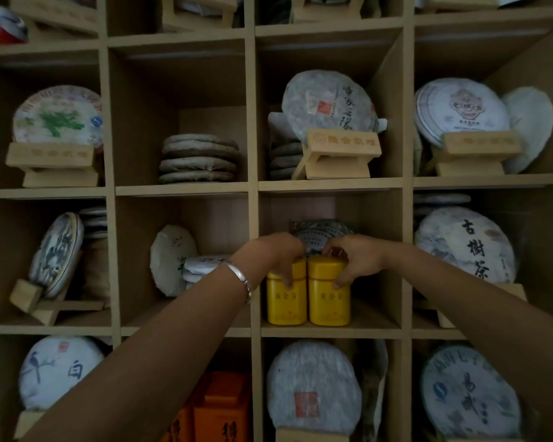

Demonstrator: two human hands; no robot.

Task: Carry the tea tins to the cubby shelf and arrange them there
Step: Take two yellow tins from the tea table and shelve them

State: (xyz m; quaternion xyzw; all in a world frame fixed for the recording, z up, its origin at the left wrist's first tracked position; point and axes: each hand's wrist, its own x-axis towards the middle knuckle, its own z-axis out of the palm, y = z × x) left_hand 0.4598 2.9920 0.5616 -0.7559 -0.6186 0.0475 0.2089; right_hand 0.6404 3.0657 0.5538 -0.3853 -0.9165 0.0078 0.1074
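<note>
Two yellow tea tins stand upright side by side on the floor of a cubby in the wooden cubby shelf. My left hand grips the top of the left yellow tin, fingers down its front. My right hand grips the lid of the right yellow tin, thumb on its right side. The tins touch each other. A wrapped tea cake leans behind them, partly hidden by my hands. A silver bracelet sits on my left wrist.
The neighbouring cubbies hold paper-wrapped tea cakes, some on wooden stands, some stacked flat. Orange tins stand in the cubby below left. A large cake fills the cubby straight below. To the right of the yellow tins is bare shelf floor.
</note>
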